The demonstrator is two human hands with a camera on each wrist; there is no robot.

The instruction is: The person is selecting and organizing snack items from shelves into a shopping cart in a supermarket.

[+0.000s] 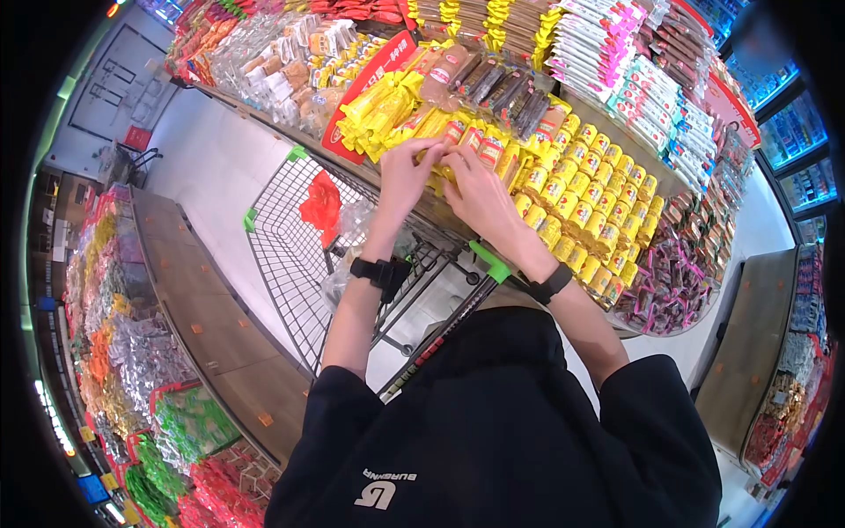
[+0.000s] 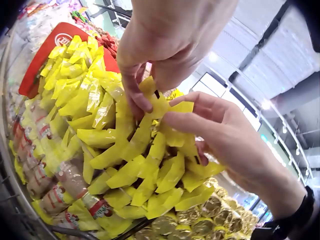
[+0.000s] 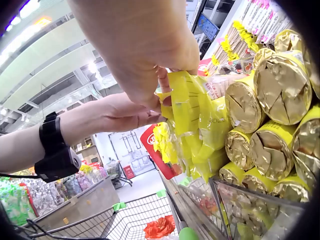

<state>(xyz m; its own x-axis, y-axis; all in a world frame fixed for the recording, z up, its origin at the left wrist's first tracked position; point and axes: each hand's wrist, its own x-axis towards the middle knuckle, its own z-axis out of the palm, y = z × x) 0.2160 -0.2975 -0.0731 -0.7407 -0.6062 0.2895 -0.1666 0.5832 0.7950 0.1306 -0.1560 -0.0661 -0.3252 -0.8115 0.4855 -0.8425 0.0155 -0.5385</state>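
Observation:
Yellow sausage packets (image 1: 383, 106) lie in a dense row at the display's edge, their flat yellow ends sticking up. My left hand (image 1: 407, 176) reaches in among these ends and pinches one with thumb and fingers. Close beside it, my right hand (image 1: 482, 192) pinches a yellow packet end (image 3: 187, 107) too. In the left wrist view, the fingertips of the left hand (image 2: 165, 50) and right hand (image 2: 225, 130) nearly meet over the sausage packets (image 2: 145, 165). Whether both hold the same packet, I cannot tell. Pinkish sausages (image 2: 72, 180) show through clear wrapping below.
Gold-ended yellow rolls (image 1: 585, 189) are stacked to the right. A shopping cart (image 1: 282, 238) with a red bag (image 1: 322, 207) stands before the display. A red sign (image 1: 370, 84) rises to the left, beside dark-wrapped sausages (image 1: 502, 88). Another counter of bagged sweets (image 1: 132, 326) lines the aisle.

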